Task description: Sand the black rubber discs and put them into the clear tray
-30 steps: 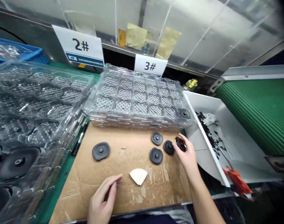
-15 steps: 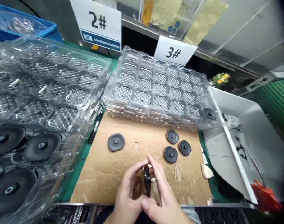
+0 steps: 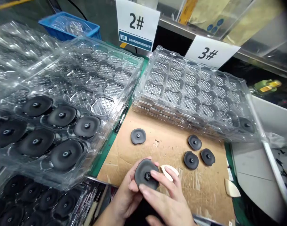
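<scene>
Near the front edge of the cardboard, my left hand (image 3: 126, 196) grips a black round plastic disc (image 3: 141, 171) from below and behind, its face with a small central hub turned up towards me. My right hand (image 3: 168, 201) has thumb and index finger closed on the same disc, either side of the hub. Just beyond the right fingers a cream wedge (image 3: 165, 168) lies on the cardboard (image 3: 157, 150), partly covered by them. One similar disc (image 3: 138, 136) lies farther left, and three more discs (image 3: 191, 160) are grouped to the right.
Left stands a clear blister tray (image 3: 103, 106) partly filled with discs. Behind the cardboard is a stack of clear trays (image 3: 190, 91), with one disc in its right corner. Another cream wedge (image 3: 232, 188) lies right, beside a white bin (image 3: 251, 166). A filled tray (image 3: 42, 201) sits lower left.
The disc between my hands has turned from edge-on to face-up, and my right fingers have come onto its face. The view has swung left, showing more of the filled left tray.
</scene>
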Available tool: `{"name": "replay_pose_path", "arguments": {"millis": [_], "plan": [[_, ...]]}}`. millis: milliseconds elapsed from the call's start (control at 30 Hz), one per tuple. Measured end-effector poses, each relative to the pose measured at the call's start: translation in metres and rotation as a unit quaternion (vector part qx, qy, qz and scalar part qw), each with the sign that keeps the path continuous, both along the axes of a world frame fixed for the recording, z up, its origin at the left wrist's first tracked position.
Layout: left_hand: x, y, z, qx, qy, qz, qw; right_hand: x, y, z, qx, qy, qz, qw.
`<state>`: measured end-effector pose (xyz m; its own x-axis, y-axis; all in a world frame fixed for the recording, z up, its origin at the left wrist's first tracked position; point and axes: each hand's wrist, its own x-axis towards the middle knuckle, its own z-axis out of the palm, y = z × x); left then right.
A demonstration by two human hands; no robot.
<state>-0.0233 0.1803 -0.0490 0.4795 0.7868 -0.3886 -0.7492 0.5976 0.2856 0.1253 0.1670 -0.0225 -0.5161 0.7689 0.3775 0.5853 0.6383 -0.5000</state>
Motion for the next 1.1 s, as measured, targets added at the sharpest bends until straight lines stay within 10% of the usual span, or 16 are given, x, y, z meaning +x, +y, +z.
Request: {"name": "replay_pose_path", "arguments": {"millis": [233,467,633,833,1000,1100], "plan": [[0.003,-0.02,0.009,0.038,-0.022,-0.012,0.999,0.022,-0.03,0.023,-0.047,0.094,-0.172,0.98],[0.01,-0.047,0.02,0.048,-0.006,-0.027,0.998,0.018,-0.054,0.009,0.108,0.034,-0.005,0.994],[0.015,-0.064,0.027,0.071,0.023,-0.019,0.997,0.042,-0.071,0.009,0.007,0.116,-0.141,0.983],[0.024,-0.075,0.034,0.097,0.007,-0.029,0.995,0.045,-0.066,0.017,0.061,0.064,0.006,0.996],[0.029,-0.077,0.034,0.118,0.002,-0.065,0.991,0.066,-0.082,0.014,0.134,0.166,-0.125,0.969],[0.036,-0.079,0.036,0.111,0.006,-0.045,0.993,0.064,-0.081,0.019,0.118,0.119,-0.084,0.982]]}}
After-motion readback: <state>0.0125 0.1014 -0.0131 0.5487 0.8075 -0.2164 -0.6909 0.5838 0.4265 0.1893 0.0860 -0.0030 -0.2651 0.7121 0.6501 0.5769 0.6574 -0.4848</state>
